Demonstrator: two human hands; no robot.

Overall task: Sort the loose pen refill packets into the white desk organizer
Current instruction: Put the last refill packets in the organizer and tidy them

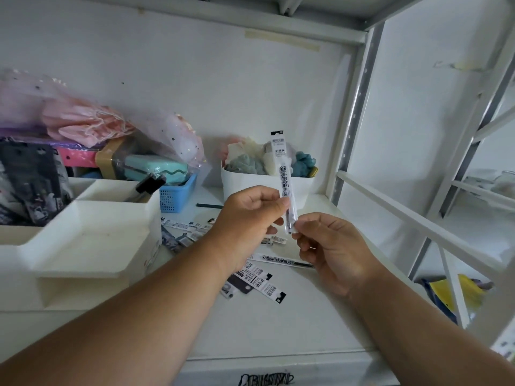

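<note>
A long clear refill packet (282, 165) with black print stands upright in mid-air over the shelf. My left hand (250, 218) pinches its lower part and my right hand (331, 246) pinches its bottom end. The white desk organizer (92, 238) stands at the left, a dark packet (149, 185) leaning in its rear compartment. Several loose refill packets (256, 280) lie on the white shelf below my hands, and more packets (184, 232) lie beside the organizer.
A blue basket (178, 196) with a mint case sits behind the organizer, under pink bags (83, 121). A white bin (250, 185) of cloth items stands at the back. White metal shelf posts (354, 121) rise on the right.
</note>
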